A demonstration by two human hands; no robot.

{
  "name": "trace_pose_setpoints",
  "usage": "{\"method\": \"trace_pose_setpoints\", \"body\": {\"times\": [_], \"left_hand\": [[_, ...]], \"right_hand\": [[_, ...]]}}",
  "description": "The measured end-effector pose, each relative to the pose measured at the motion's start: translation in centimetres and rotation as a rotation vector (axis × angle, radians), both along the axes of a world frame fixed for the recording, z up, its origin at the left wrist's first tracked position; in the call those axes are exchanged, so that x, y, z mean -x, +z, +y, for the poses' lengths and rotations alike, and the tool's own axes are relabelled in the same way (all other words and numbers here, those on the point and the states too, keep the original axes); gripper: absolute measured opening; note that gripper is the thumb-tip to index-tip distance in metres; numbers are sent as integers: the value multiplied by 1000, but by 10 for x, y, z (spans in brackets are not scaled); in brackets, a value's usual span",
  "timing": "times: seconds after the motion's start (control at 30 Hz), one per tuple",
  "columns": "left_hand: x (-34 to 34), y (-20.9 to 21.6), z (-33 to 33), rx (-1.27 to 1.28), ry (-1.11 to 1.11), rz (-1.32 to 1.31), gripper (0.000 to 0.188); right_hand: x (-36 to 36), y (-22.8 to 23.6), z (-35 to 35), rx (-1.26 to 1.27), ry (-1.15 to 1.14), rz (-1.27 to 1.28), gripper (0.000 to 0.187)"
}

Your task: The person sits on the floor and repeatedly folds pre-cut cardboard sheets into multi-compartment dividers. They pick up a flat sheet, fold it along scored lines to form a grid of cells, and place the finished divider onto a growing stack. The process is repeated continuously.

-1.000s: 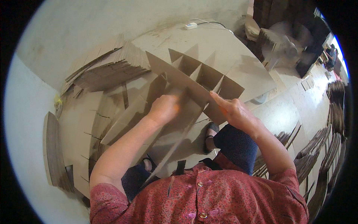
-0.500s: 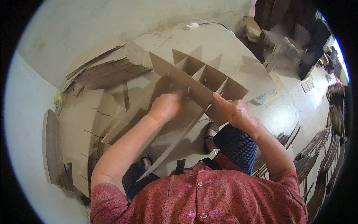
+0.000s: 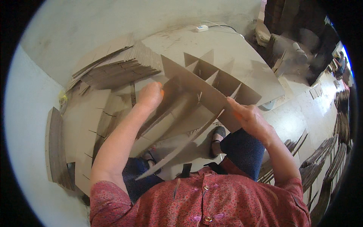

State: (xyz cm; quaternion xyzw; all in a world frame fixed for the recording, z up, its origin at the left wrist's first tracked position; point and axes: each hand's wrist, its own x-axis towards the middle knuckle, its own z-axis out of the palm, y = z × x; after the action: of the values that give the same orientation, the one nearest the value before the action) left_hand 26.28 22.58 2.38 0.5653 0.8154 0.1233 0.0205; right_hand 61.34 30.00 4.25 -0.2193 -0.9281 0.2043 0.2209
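Observation:
A cardboard divider (image 3: 208, 89) of crossed, slotted strips stands in front of me, its cells open toward the far side. My right hand (image 3: 249, 118) grips the right end of its long cross strip, index finger stretched along the top edge. My left hand (image 3: 150, 96) is closed, to the left of the divider beside its long strips. Something orange shows at its fingertips; what it holds, if anything, is hidden. One long curved cardboard strip (image 3: 181, 145) reaches from the divider down toward my left leg.
A stack of cardboard sheets (image 3: 121, 66) lies at the far left. More slotted cardboard (image 3: 56, 151) stands along the left wall. Cardboard bundles (image 3: 321, 162) line the right side. A white power strip (image 3: 202, 28) with a cord lies at the back. Far right, a person (image 3: 341, 64) is partly visible.
My left hand has moved left and away from the divider's middle. My right hand keeps its hold on the cross strip. The whole view has shifted slightly.

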Motion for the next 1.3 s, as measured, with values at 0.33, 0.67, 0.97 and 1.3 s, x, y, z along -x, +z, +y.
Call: {"method": "trace_pose_setpoints", "body": {"times": [0.33, 0.67, 0.97, 1.3], "left_hand": [[5, 32, -17, -171, 23, -162, 29], [176, 76, 7, -514, 178, 661, 47], [194, 113, 35, -250, 188, 347, 23], [64, 90, -16, -731, -312, 62, 31]], "right_hand": [[16, -26, 22, -161, 58, 48, 58], [52, -33, 56, -196, 3, -13, 53], [55, -33, 76, -200, -105, -125, 53], [98, 27, 5, 701, -47, 511, 42]]}}
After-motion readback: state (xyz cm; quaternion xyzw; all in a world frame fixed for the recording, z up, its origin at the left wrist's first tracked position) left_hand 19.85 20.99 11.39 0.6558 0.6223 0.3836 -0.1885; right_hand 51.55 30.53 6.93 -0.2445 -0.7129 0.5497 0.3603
